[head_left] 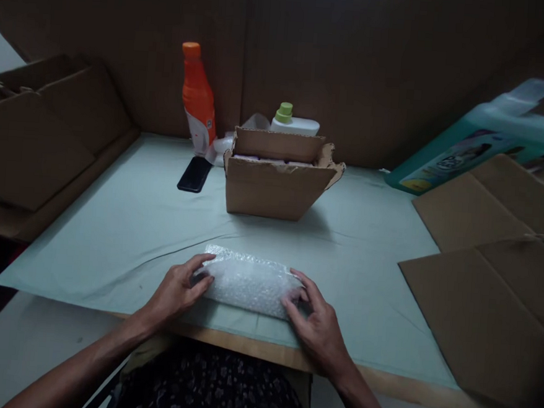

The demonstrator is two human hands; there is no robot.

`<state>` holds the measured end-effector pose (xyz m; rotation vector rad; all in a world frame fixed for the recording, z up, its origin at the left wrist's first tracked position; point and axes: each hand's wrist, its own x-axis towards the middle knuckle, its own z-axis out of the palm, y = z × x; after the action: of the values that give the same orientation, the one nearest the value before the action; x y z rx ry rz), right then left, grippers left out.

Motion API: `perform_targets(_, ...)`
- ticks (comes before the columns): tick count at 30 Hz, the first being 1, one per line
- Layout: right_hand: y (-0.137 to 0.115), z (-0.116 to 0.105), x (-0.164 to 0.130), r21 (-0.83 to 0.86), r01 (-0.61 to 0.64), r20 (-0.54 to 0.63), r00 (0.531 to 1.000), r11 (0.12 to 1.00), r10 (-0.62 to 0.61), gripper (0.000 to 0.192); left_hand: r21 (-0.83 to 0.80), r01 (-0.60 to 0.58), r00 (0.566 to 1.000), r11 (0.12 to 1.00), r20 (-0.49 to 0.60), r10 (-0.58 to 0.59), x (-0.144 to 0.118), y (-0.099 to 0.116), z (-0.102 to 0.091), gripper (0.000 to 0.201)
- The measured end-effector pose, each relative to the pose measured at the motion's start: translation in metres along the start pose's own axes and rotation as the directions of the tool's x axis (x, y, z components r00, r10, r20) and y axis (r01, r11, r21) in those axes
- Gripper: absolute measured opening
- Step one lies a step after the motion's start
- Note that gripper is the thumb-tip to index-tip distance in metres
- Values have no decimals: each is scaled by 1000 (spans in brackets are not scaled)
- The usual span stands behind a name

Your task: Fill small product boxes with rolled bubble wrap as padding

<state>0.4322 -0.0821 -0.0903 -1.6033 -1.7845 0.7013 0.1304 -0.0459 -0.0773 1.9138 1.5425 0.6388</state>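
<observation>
Could go wrong mainly by unrolling: shows no tape or tie on the bubble-wrap bundle (247,286), so might spring loose if let go at either end. Lies across the front of the cloth-covered table (125,237), just behind the wooden edge (280,349) and roughly parallel to it; could slide off toward the lap if pulled forward, given little room on that side. Might drag and bunch the cloth, already creased to the left, if pushed along rather than lifted. Could also end up skewed if squeezed unevenly from the two ends. Can't tell contents, if any; too cloudy through the layers. Now hands. Left hand (185,288): part-open, curved in a loose C around the left end, with thumb and index finger on the wrap; looks like a light hold. Right hand (317,319): also about half open, bent around the right end, thumb on the near side and index finger on the far side, slightly blurred; can't tell how firm. Behind the bundle and apart from it, open carton (268,191) with flaps up; left of that, phone (194,174) lying flat in front of orange bottle (199,99). Over at right, flat cardboard (493,306), well apart from the bundle; could get knocked by a wide swing of the right arm.
</observation>
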Motion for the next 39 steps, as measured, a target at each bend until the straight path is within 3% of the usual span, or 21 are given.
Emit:
perform_targets(5, 11, 8, 11, -399, 155, -94, 973, 904, -209, 47, 391, -143, 970, 909, -126, 207, 18, -12, 14, 59)
perform_targets(9, -6, 1, 9, -583, 214, -145, 922, 784, -360, 51, 513, -247, 889, 822, -216, 403, 9, -5, 9, 63)
perform_targets(13, -19, 15, 13, -501, 447, 55, 871, 741, -489, 34, 512, -478, 838, 714, 24, 545, 2, 1, 18, 49)
perform_targets(15, -14, 21, 15, -437, 511, 148, 852, 740, -501, 29, 486, -517, 841, 705, 134, 524, 2, -1, 29, 44)
perform_targets(18, 5, 16, 16, -365, 487, 126, 870, 793, -476, 23, 419, -508, 857, 752, 158, 491, 6, -8, 34, 43)
perform_targets(21, 22, 0, 16, -389, 350, -20, 922, 852, -388, 21, 361, -448, 881, 818, 23, 472, 6, -12, 22, 45)
perform_targets(24, 33, -5, 18, -512, 173, -109, 959, 841, -263, 39, 440, -227, 929, 869, -169, 329, 3, -18, 8, 47)
perform_targets(26, 34, 2, 21, -548, 117, -101, 974, 828, -205, 49, 496, -98, 949, 863, -215, 231, 1, -19, 8, 45)
perform_targets(29, 29, 18, 23, -455, 161, -65, 975, 876, -214, 31, 497, -25, 961, 868, -227, 157, -2, -14, 20, 27)
perform_targets(32, 20, 24, 22, -256, 140, -99, 980, 956, -170, 18, 346, 7, 963, 938, -255, 88, -2, -4, 32, 10)
perform_targets(35, 17, 14, 18, -57, -57, -134, 990, 997, 49, 26, 77, 81, 978, 994, -196, -65, -4, 5, 32, 25)
perform_targets(37, 17, 3, 14, 50, -153, -98, 983, 987, 158, 52, -46, 148, 980, 988, -126, -152, -7, 8, 29, 54)
perform_targets(39, 20, -8, 9, 106, -177, -22, 983, 979, 180, 73, -83, 151, 983, 985, -90, -158, -10, 8, 27, 71)
